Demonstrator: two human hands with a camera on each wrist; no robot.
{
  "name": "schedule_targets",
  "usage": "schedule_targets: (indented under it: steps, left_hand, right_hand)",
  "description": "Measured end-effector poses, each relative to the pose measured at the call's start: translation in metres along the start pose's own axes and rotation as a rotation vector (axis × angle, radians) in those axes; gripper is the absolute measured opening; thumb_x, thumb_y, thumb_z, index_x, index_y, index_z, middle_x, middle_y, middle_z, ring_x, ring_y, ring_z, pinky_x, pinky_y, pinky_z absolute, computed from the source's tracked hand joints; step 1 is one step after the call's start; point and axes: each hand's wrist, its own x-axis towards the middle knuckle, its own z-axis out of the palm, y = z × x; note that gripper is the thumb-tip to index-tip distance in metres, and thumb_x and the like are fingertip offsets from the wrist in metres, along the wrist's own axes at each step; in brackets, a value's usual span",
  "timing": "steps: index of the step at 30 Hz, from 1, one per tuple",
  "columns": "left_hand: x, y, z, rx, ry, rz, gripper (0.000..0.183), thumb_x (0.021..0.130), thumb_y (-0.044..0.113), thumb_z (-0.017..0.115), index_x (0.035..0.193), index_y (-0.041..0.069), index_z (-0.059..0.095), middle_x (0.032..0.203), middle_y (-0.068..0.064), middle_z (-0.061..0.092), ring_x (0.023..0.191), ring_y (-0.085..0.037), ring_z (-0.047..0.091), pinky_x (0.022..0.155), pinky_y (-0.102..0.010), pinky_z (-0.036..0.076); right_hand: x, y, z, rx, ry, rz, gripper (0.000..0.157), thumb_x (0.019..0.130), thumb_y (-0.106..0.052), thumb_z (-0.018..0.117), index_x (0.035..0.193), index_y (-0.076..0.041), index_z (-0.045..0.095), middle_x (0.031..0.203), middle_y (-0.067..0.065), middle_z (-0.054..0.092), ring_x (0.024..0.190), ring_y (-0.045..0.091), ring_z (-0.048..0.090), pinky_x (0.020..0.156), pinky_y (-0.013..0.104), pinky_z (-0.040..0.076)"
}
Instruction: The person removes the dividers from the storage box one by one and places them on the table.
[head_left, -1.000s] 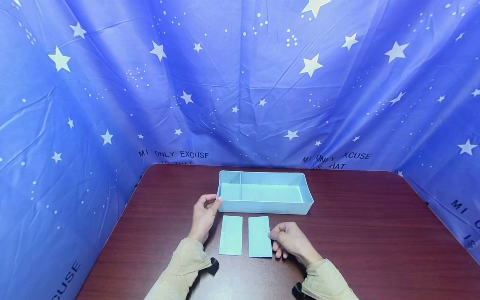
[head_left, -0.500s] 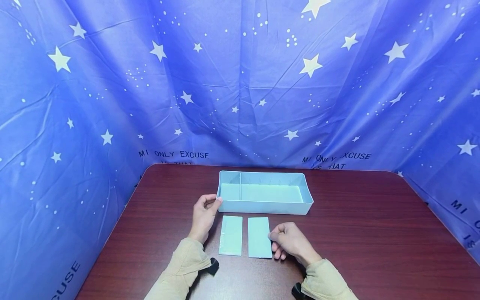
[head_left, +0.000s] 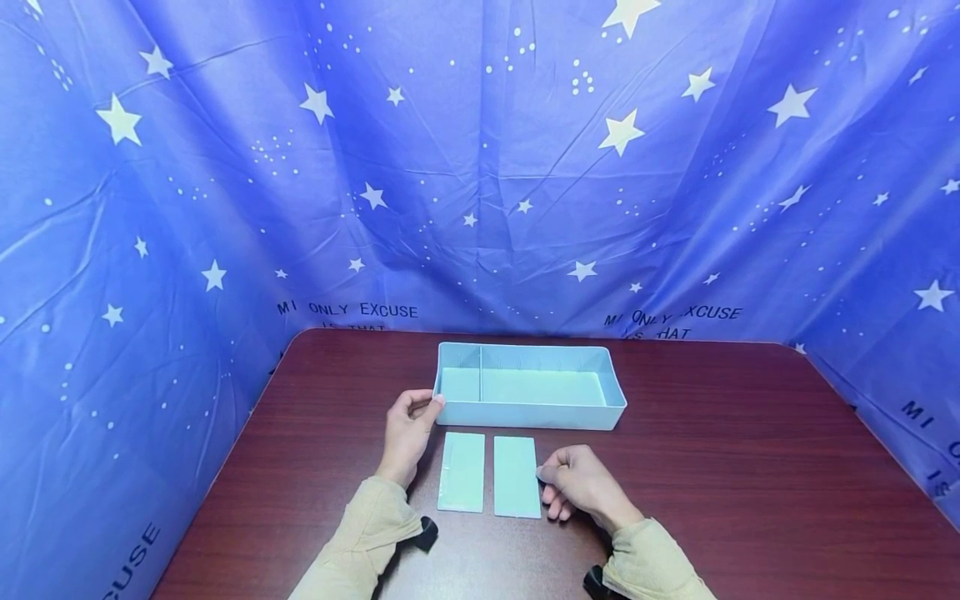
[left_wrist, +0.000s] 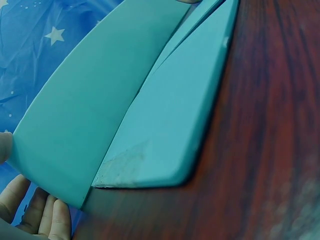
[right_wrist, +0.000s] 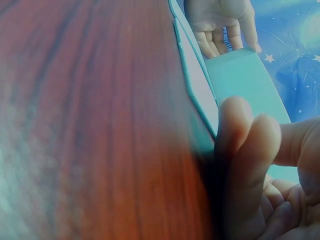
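Observation:
A light-blue plastic box [head_left: 531, 415] with a thin divider [head_left: 481, 373] near its left end stands on the table. My left hand [head_left: 408, 432] grips the box's left end, its thumb at the front left corner. In front of the box lie two flat pale-blue rectangular panels, a left panel [head_left: 461, 472] and a right panel [head_left: 516, 477], side by side with a narrow gap. My right hand [head_left: 588, 485] pinches the right panel's right edge between thumb and index finger. In the right wrist view, curled fingers [right_wrist: 252, 145] hide the fingertip contact.
The brown wood-grain table [head_left: 735, 467] spreads to both sides of the box and panels. A blue star-printed curtain [head_left: 480, 167] hangs behind the table and along its sides. Black straps [head_left: 427, 533] show at the cuffs.
The right panel has shifted slightly left and toward me, straightening beside the left panel and narrowing the gap. My left hand and the box stay where they were.

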Motion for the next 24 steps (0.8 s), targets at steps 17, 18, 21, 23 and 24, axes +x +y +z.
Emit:
schedule_targets:
  steps: [17, 18, 21, 23, 24]
  left_hand:
    - [0.0002, -0.0005, 0.0, -0.018, 0.007, 0.021, 0.028, 0.087, 0.012, 0.07, 0.107, -0.005, 0.061, 0.1, -0.014, 0.065, 0.082, -0.01, 0.059, 0.071, -0.019, 0.048]
    - [0.0004, -0.0006, -0.0001, -0.017, 0.005, 0.019, 0.028, 0.087, 0.012, 0.07, 0.108, -0.005, 0.061, 0.1, -0.014, 0.065, 0.082, -0.009, 0.059, 0.071, -0.019, 0.048]
    - [0.0006, 0.0, -0.0005, -0.012, 0.0, 0.013, 0.029, 0.088, 0.012, 0.07, 0.109, -0.005, 0.061, 0.102, -0.014, 0.065, 0.082, -0.008, 0.058, 0.071, -0.019, 0.048]
    - [-0.0002, 0.0024, -0.0007, -0.006, -0.005, 0.007, 0.029, 0.088, 0.011, 0.069, 0.109, -0.006, 0.06, 0.103, -0.015, 0.065, 0.083, -0.008, 0.058, 0.071, -0.019, 0.048]
    - [-0.0011, 0.0049, -0.0006, -0.002, -0.007, 0.005, 0.028, 0.088, 0.01, 0.068, 0.109, -0.007, 0.06, 0.103, -0.016, 0.065, 0.083, -0.008, 0.058, 0.071, -0.019, 0.048]
  right_hand:
    - [-0.0022, -0.0027, -0.0004, 0.041, -0.026, -0.007, 0.013, 0.09, -0.003, 0.053, 0.083, 0.007, 0.057, 0.056, 0.006, 0.058, 0.041, 0.011, 0.056, 0.039, 0.025, 0.047]
    - [-0.0022, -0.0027, -0.0005, 0.042, -0.027, -0.008, 0.013, 0.09, -0.003, 0.053, 0.083, 0.007, 0.057, 0.056, 0.006, 0.058, 0.041, 0.011, 0.056, 0.039, 0.025, 0.047]
    - [-0.0024, -0.0029, -0.0005, 0.043, -0.028, -0.007, 0.013, 0.09, -0.003, 0.053, 0.083, 0.007, 0.057, 0.056, 0.006, 0.058, 0.042, 0.011, 0.056, 0.04, 0.025, 0.047]
    - [-0.0027, -0.0033, -0.0006, 0.043, -0.026, -0.007, 0.013, 0.09, -0.002, 0.053, 0.083, 0.007, 0.057, 0.056, 0.006, 0.058, 0.041, 0.011, 0.056, 0.04, 0.025, 0.047]
    - [-0.0029, -0.0035, -0.0006, 0.042, -0.025, -0.008, 0.013, 0.09, -0.003, 0.053, 0.083, 0.007, 0.057, 0.056, 0.007, 0.059, 0.041, 0.011, 0.056, 0.04, 0.025, 0.047]
